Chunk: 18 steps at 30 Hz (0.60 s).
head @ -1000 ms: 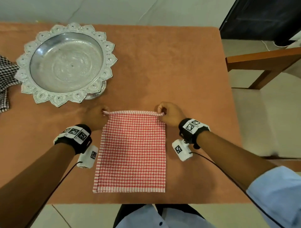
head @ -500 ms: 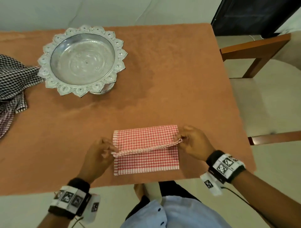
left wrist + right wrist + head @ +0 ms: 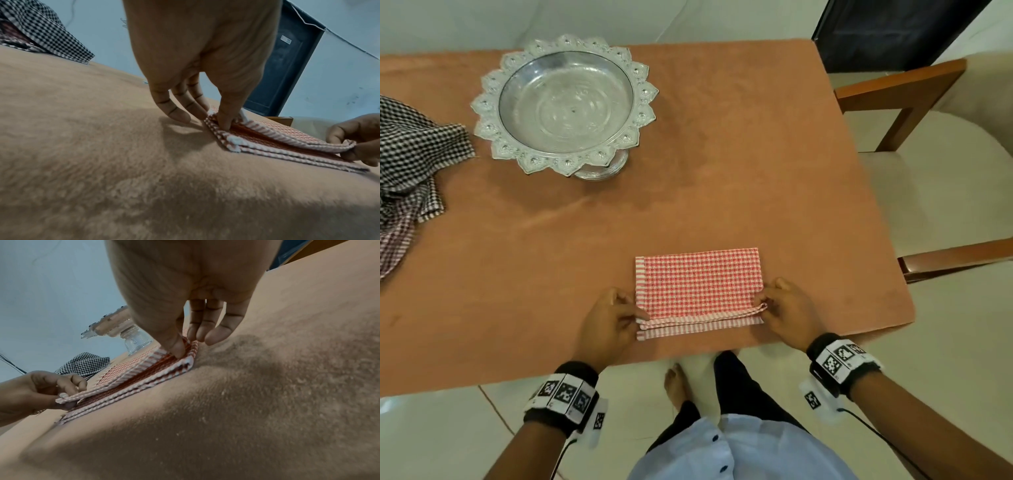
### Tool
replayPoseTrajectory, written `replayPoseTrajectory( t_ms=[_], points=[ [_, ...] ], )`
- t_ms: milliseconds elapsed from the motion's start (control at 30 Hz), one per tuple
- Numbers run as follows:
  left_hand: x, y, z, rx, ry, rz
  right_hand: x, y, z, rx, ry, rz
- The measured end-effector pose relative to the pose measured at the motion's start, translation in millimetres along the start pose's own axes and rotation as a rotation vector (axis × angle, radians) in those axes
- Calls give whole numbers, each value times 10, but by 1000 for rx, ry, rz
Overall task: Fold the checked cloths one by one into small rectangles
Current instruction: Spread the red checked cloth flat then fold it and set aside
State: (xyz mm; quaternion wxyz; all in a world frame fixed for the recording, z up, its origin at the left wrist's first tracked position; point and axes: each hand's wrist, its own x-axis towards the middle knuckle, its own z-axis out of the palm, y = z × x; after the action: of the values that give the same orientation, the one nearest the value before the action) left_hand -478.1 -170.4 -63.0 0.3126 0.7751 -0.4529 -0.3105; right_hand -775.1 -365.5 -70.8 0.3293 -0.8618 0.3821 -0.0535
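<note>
Both hands point(image 3: 606, 318) point(image 3: 787, 313) pinch the red cloth's point(image 3: 698, 284) near corners; it is soft, light and limp, best held by corners.

Home dining room, cloth-covered table point(image 3: 722, 137), ornate silver pedestal tray point(image 3: 565, 102), cushioned wooden chair point(image 3: 928, 144), tiled floor point(image 3: 441, 438)

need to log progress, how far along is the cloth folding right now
Done: nothing fully; the silver tray is empty. In hand: the red checked cloth lies folded over, left hand and right hand pinching the top layer's near corners, edges not yet aligned. Left: finishing it, then the crumpled dark checked cloths at the table's left edge.
</note>
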Motion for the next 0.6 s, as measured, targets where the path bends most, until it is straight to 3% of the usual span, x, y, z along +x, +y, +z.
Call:
replayPoseTrajectory(
  t_ms=[400, 600],
  points=[
    [-162, -136, 81, -1, -44, 27, -142, 97, 22, 118, -74, 55],
    [-137, -204, -21, 193, -153, 85, -121, 40, -56, 106, -132, 70]
  ],
)
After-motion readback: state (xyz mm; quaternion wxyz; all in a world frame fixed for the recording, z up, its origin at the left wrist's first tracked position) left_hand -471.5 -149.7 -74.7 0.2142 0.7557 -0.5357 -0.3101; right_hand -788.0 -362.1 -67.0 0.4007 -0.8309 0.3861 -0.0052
